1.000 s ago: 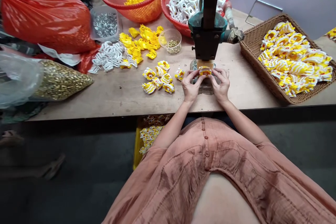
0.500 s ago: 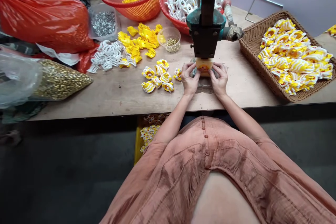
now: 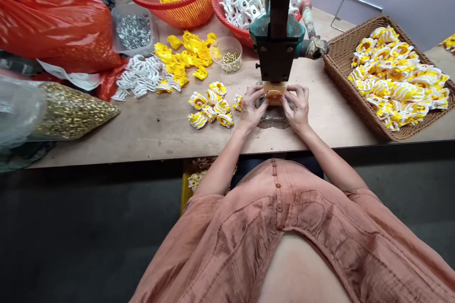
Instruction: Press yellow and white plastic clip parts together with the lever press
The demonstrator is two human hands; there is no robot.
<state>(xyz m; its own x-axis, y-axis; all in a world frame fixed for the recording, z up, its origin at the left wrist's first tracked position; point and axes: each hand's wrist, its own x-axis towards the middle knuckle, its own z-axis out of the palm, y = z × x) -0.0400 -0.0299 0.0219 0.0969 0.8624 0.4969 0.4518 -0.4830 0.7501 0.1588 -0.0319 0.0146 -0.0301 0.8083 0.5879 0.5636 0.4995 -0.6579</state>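
Observation:
Under the head of a dark bench press (image 3: pixel 277 54), both my hands pinch a small yellow, white and orange plastic piece (image 3: pixel 274 95). My left hand (image 3: pixel 253 108) grips its left side with thumb and fingers closed. The right side is held the same way by my right hand (image 3: pixel 297 107). Fingers hide much of the piece, and a pale yellow block (image 3: pixel 274 86) shows just behind it. Below them lies the press base (image 3: pixel 273 120). Beside my left hand is a small group of yellow-and-white striped plastic pieces (image 3: pixel 210 109).
A wicker basket (image 3: pixel 346 87) of striped pieces stands at right. Red baskets (image 3: pixel 174 12) hold yellow and white parts behind. Loose yellow parts (image 3: pixel 194 52), white parts (image 3: pixel 137 75), a cup of brass rings (image 3: pixel 227 59), a tub of metal bits (image 3: pixel 133 33) and a bag of brass bits (image 3: pixel 76 109) lie left.
The piece between my fingers has tilted, and its pale curved edge now shows. My hands stay at the press. The whole view has shifted slightly.

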